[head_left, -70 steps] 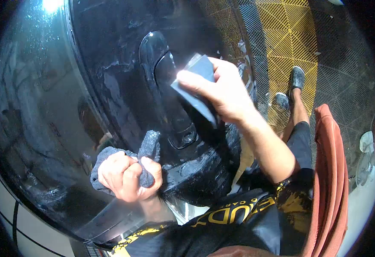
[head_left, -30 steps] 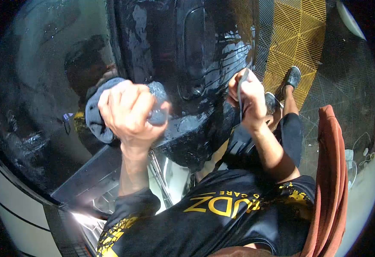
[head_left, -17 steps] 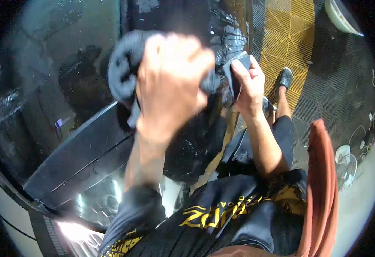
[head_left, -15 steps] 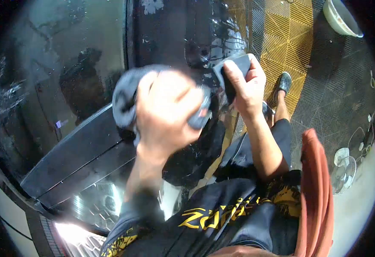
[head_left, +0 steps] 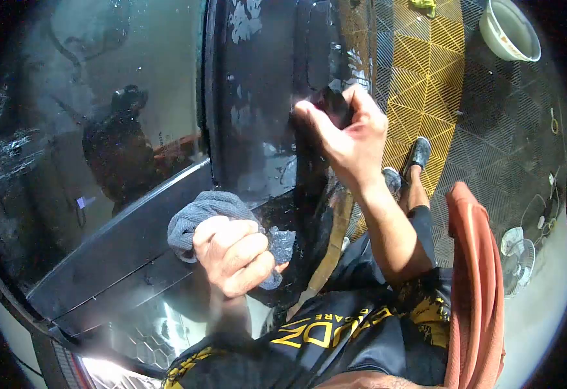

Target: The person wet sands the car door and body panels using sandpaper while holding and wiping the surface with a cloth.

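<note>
My left hand (head_left: pixel 235 254) is closed in a fist around a bunched grey towel (head_left: pixel 207 211), held above the dark car body near the bottom of the view. A shiny greyish piece (head_left: pixel 282 245) shows beside the fist; I cannot tell what it is. Up and to the right, my right hand (head_left: pixel 358 139) pinches a dark pad-like piece (head_left: pixel 334 109) between thumb and fingers. It is over the wet black car panel (head_left: pixel 257 123); whether it touches the panel is unclear.
Dark car glass (head_left: pixel 147 58) fills the left. A white basin (head_left: pixel 509 32) stands on the grid floor at the upper right, with a yellow-green cloth (head_left: pixel 424 6) nearby. A reddish cloth (head_left: pixel 476 292) hangs over my shoulder. A small fan (head_left: pixel 520 259) and cables lie at the right.
My left hand has come down toward my body with the towel. My right hand has shifted left, and the dark piece has turned and shows smaller.
</note>
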